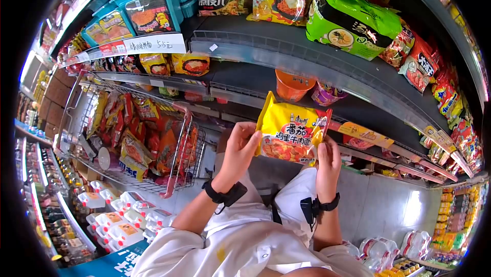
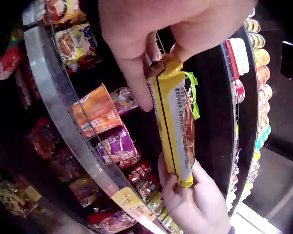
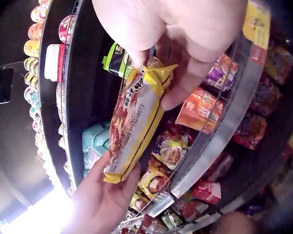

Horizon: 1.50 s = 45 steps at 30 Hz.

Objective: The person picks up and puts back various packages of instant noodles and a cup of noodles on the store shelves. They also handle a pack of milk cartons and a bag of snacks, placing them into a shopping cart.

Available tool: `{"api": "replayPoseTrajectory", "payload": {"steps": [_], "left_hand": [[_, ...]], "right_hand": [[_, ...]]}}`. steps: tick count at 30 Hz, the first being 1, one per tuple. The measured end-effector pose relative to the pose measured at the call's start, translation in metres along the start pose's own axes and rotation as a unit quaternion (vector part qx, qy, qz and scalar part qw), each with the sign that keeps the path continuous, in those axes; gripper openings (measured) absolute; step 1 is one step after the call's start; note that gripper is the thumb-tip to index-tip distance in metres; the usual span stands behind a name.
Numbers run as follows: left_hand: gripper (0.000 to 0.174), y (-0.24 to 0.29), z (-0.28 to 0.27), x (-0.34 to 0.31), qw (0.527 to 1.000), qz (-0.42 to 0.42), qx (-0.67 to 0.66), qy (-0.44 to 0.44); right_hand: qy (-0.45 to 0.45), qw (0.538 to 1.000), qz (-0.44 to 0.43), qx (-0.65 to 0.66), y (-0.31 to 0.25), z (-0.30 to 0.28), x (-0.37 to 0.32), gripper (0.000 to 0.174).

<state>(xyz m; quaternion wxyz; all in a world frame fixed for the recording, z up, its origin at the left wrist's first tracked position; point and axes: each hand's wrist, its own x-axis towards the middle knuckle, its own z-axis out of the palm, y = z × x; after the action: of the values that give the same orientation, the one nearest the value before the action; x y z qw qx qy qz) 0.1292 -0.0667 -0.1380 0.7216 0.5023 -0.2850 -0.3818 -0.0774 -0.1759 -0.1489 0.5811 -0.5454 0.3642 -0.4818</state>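
A yellow instant noodle packet (image 1: 292, 133) with a picture of noodles on its front is held up before the shelf, facing the head camera. My left hand (image 1: 239, 150) pinches its left end between thumb and fingers. At the other end, my right hand (image 1: 328, 165) grips the edge with its thumb on the front. In the left wrist view the packet (image 2: 175, 124) appears from its narrow side, stretched between both hands. The right wrist view also shows the packet (image 3: 134, 122) side-on, with the left hand (image 3: 105, 195) at its lower end.
To the left stands a wire shopping cart (image 1: 174, 149) full of noodle packets. Behind the packet, an orange noodle tub (image 1: 294, 84) and a purple tub (image 1: 328, 93) sit on a lower shelf. A green noodle multipack (image 1: 353, 21) lies above. White jugs (image 1: 120, 221) stand on the floor.
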Motion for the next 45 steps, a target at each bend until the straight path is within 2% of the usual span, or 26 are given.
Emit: {"api": "replayPoseTrajectory", "payload": {"steps": [3, 7, 10, 19, 26, 27, 30, 33, 34, 35, 36, 39, 45], "left_hand": [[0.026, -0.01, -0.001, -0.004, 0.998, 0.019, 0.059, -0.021], [0.034, -0.011, 0.002, -0.011, 0.996, -0.012, 0.082, -0.036], [0.037, -0.017, -0.001, -0.012, 0.996, -0.002, 0.073, -0.054], [0.037, -0.022, 0.001, -0.014, 0.992, 0.022, 0.117, -0.042], [0.034, -0.025, -0.003, -0.018, 0.994, 0.025, 0.1, -0.026], [0.033, -0.024, -0.004, -0.019, 0.994, 0.03, 0.101, -0.027], [0.03, -0.023, -0.003, -0.018, 0.995, 0.029, 0.092, -0.028], [0.028, -0.03, -0.008, -0.017, 0.995, 0.041, 0.09, -0.03], [0.027, -0.031, -0.009, -0.017, 0.994, 0.036, 0.094, -0.031], [0.027, -0.03, -0.009, -0.018, 0.994, 0.041, 0.097, -0.031], [0.026, -0.027, -0.006, -0.019, 0.995, 0.034, 0.092, -0.032], [0.026, -0.02, -0.004, -0.022, 0.996, 0.009, 0.087, -0.031], [0.024, -0.028, -0.005, -0.021, 0.993, 0.036, 0.111, -0.033]], "right_hand": [[0.006, 1.0, 0.004, -0.019, 0.002, -0.002, -0.004, 0.031], [0.011, 0.998, 0.032, -0.045, 0.01, -0.011, -0.01, 0.031], [0.014, 0.998, 0.047, -0.027, 0.02, -0.016, -0.012, 0.033], [0.013, 0.996, 0.084, -0.008, 0.022, -0.019, -0.017, 0.032], [0.009, 0.996, 0.088, -0.026, 0.021, -0.015, -0.02, 0.028], [0.016, 0.996, 0.084, -0.031, 0.021, -0.015, -0.019, 0.027], [0.035, 0.983, -0.001, -0.179, 0.033, -0.021, -0.017, 0.026], [0.015, 0.989, 0.016, -0.145, 0.014, -0.008, -0.02, 0.031], [0.002, 0.997, 0.029, -0.072, 0.006, -0.004, -0.02, 0.03], [-0.003, 0.997, 0.032, -0.066, 0.009, -0.005, -0.02, 0.028], [-0.015, 0.999, 0.003, -0.042, 0.004, -0.002, -0.02, 0.028], [-0.011, 0.999, 0.002, -0.04, -0.001, 0.001, -0.021, 0.029], [-0.019, 0.998, 0.031, -0.042, 0.007, -0.006, -0.022, 0.03]]}}
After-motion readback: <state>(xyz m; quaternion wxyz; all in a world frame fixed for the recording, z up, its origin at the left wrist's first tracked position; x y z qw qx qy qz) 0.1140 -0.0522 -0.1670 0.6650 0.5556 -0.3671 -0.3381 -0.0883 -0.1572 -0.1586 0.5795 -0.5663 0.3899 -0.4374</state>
